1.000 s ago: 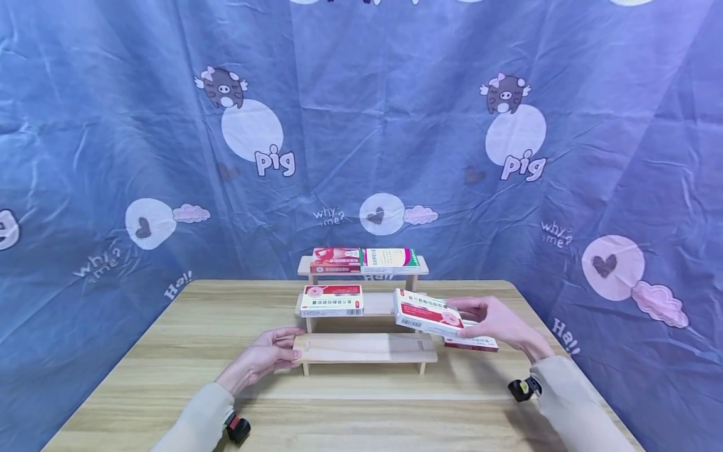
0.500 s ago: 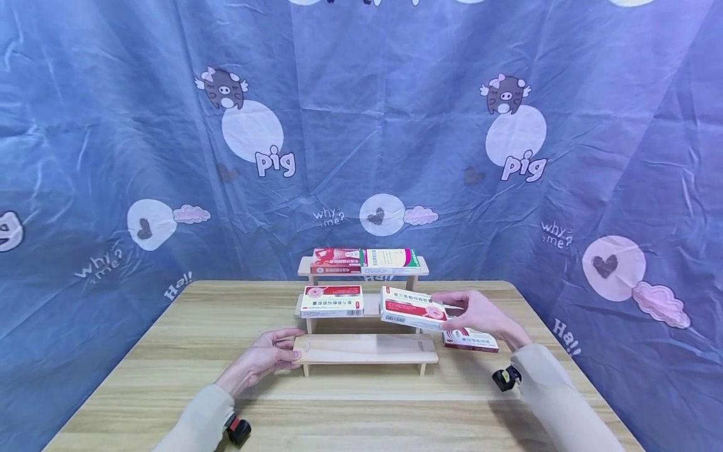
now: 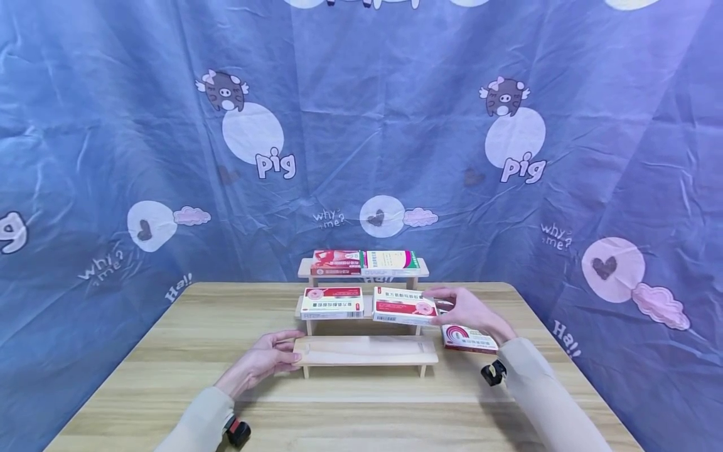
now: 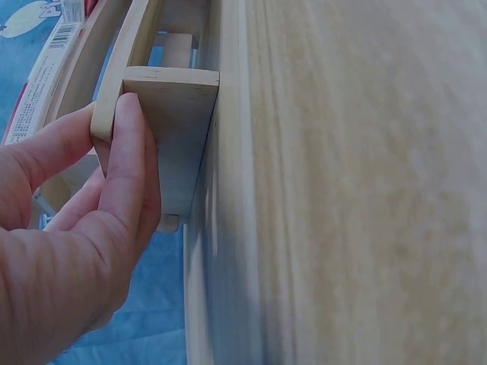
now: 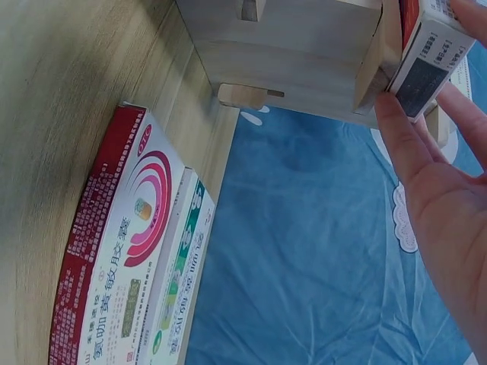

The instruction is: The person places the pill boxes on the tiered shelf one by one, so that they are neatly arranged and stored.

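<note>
My left hand (image 3: 262, 364) pinches the left end of the lowest board of a three-step wooden display stand (image 3: 366, 350); the left wrist view shows thumb and fingers on either side of the board (image 4: 109, 99). My right hand (image 3: 473, 315) holds a white and red medicine box (image 3: 404, 306) by its right end, at the right half of the middle step. In the right wrist view, the end of this box (image 5: 428, 65) is right at the step's edge, with fingers around it. A similar medicine box (image 3: 332, 302) lies on the left half of that step.
On the top step lie a red medicine box (image 3: 336, 262) and a white, green and pink one (image 3: 390, 262). Right of the stand, a white and dark-red box (image 3: 469, 339) lies on the table (image 3: 361, 420), beside a white and green box (image 5: 181, 262). A blue curtain (image 3: 361, 125) hangs behind.
My right hand has moved left with the medicine box, bringing it from a tilted pose right of the middle step to nearly level over its right half. My left hand has stayed in place.
</note>
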`<state>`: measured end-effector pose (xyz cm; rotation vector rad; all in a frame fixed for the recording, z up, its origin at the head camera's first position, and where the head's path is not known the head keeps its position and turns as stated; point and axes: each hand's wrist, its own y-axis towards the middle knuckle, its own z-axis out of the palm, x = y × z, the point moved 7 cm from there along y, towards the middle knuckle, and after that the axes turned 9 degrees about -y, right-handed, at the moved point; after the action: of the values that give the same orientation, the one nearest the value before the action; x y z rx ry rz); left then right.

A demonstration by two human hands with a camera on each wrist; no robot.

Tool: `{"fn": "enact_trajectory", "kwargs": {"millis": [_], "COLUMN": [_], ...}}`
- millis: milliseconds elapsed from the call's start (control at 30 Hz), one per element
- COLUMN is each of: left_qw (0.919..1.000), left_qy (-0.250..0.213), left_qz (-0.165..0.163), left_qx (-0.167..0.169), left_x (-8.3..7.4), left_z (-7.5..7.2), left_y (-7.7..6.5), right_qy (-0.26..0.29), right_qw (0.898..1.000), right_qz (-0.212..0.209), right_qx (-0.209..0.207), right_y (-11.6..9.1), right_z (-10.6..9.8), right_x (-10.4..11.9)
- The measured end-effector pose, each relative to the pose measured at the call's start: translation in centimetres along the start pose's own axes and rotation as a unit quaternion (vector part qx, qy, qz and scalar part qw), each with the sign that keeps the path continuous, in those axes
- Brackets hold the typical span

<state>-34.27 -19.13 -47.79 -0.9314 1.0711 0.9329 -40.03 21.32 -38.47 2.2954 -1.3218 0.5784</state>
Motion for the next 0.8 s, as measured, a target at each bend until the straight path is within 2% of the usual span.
{"fn": "enact_trajectory", "kwargs": {"millis": [67,300,600,800], "left_qw": [1.0000,1.0000,0.9999,1.0000], "left_qy": [-0.001,0.000,0.000,-0.003], "left_qz": [0.001,0.002,0.006,0.005], "left_qx": [-0.002,0.001,0.009,0.005], "left_x": [0.0,0.0,0.1,0.1], "left_z": [0.0,0.0,0.1,0.0], "left_y": [0.0,0.0,0.1,0.1], "right_qy": [0.007,0.098,0.142,0.152], "right_qw": [1.000,0.995,0.990,0.988], "right_qz": [0.001,0.004,0.010,0.006], "right_qx": [-0.003,0.010,0.003,0.003], "right_y": [0.2,0.9,1.2,1.2], "right_z": [0.1,0.8,1.2,1.4], "right_x": [0.0,-0.2,0.1,0.3]}}
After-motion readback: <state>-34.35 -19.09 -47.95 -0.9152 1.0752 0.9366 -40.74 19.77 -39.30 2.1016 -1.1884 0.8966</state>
